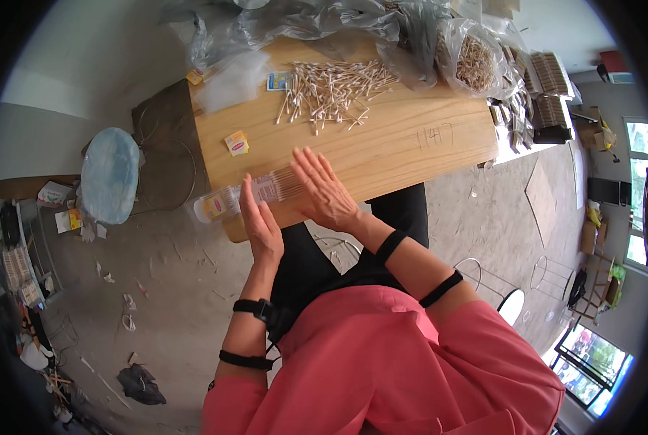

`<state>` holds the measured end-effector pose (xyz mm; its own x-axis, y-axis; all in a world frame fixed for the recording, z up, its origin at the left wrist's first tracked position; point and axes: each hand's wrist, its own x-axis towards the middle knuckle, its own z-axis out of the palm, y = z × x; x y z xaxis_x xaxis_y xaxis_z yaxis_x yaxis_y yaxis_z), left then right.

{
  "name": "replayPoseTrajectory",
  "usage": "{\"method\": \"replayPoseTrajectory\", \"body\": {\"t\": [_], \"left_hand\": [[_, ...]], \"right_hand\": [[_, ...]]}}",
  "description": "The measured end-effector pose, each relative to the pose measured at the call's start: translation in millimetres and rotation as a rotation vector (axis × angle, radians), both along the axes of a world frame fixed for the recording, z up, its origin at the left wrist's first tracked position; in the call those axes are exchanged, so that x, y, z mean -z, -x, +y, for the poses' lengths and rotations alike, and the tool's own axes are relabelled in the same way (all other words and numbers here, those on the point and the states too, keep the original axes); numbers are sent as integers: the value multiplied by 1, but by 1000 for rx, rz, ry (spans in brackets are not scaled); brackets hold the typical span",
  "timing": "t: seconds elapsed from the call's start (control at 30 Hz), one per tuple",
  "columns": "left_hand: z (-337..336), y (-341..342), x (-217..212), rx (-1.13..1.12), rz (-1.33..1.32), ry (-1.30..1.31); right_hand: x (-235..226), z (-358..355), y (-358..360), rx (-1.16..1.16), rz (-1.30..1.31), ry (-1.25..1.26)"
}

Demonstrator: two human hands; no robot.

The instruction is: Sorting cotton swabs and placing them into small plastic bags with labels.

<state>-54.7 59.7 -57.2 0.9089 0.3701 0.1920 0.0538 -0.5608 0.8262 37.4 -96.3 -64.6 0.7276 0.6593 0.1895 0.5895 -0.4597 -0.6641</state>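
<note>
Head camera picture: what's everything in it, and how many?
Table: one, light wood, in front
Cotton swabs: too many to count, white-tipped, piled on table
Clear pack: seemingly one, yellow label, table's near edge
Cards: uncounted, yellow and white, behind pack
Packet: one, blue, beside pile
Plastic sheeting: uncounted, grey, far edge
Filled bag: one, clear, far right of table
Stool: one, pale blue, left
Windows: at least two, bright, far right
Floor scraps: too small to tell
Shirt: one, pink, on person
Straps: four, black, arms
Left hand: one, bare, at pack
Right hand: one, bare, pack's right end

A head-worn fisheye looks down over the table (396,145).
</note>
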Motion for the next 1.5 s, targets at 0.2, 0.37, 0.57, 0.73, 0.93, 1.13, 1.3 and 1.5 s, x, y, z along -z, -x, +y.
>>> {"method": "replayPoseTrajectory", "body": {"t": [0.2, 0.37, 0.57, 0.73, 0.93, 1.13, 1.3, 1.5], "left_hand": [[-11, 39, -1, 245, 166, -336], [-18, 7, -1, 321, 378, -566], [-9, -9, 15, 332, 408, -688], [-5, -7, -2, 362, 441, -592], [12, 46, -5, 126, 242, -476], [8, 37, 8, -19, 85, -234], [10, -14, 8, -46, 86, -126], [11, -26, 15, 34, 138, -292]], "right_hand": [[11, 10, -5, -113, -199, 299], [15, 10, 1, -112, -248, 377], [23, 14, 9, -31, -93, 326], [23, 16, 21, 31, -137, 325], [21, 11, 20, 36, -176, 392], [20, 14, 22, 35, -159, 405], [20, 15, 21, 24, -164, 382], [19, 12, 19, 22, -170, 396]]}}
